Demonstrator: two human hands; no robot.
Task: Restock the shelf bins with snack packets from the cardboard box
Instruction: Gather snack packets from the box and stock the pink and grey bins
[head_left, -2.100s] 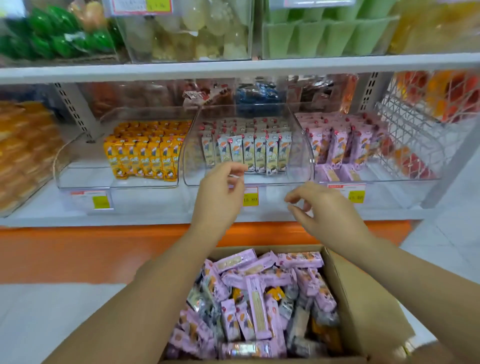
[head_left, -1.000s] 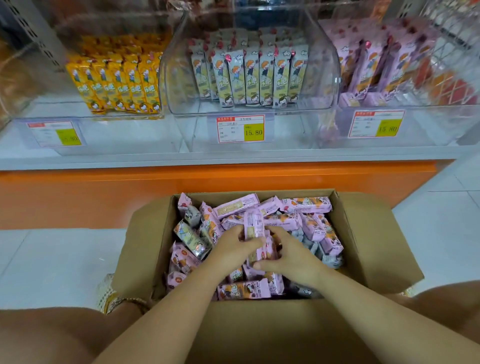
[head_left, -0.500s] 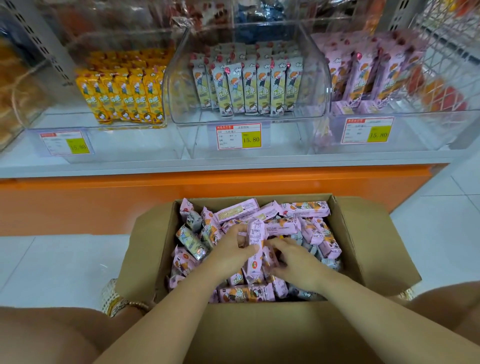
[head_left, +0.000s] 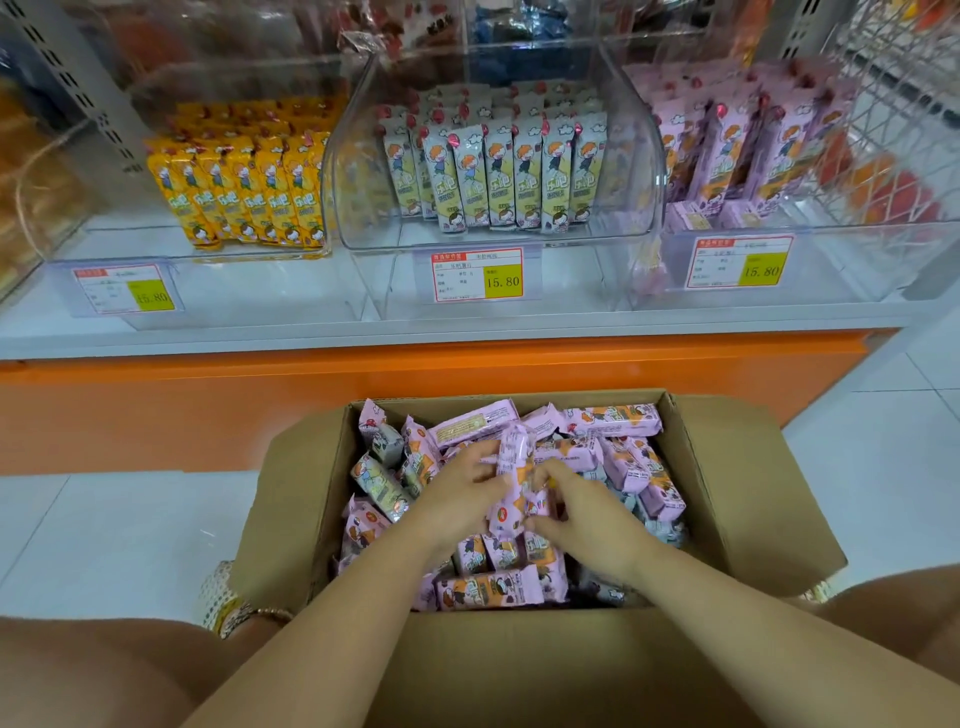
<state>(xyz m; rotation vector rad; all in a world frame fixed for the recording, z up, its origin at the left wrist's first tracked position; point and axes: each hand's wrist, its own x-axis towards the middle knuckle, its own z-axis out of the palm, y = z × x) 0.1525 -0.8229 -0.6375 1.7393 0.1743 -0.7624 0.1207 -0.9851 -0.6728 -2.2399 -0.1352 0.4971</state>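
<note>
An open cardboard box (head_left: 737, 499) sits on the floor in front of me, full of loose pink and grey snack packets. Both hands are inside it. My left hand (head_left: 460, 491) and my right hand (head_left: 582, 512) together hold a small bunch of pink packets (head_left: 514, 483), lifted on end above the pile. On the shelf above stand three clear bins: a yellow-packet bin (head_left: 104, 254) at left, a grey-green-packet bin (head_left: 639, 156) in the middle, and a pink-packet bin (head_left: 831, 234) at right.
The white shelf (head_left: 467, 325) has an orange base (head_left: 156, 415) below it. Price tags (head_left: 477, 274) hang on the bin fronts. A wire basket (head_left: 904, 130) stands at far right. White tiled floor (head_left: 104, 519) lies on both sides of the box. My knees flank the box.
Both hands came down from the shelf bins into the box, then gathered pink packets. The bunch now stands a little higher above the pile.
</note>
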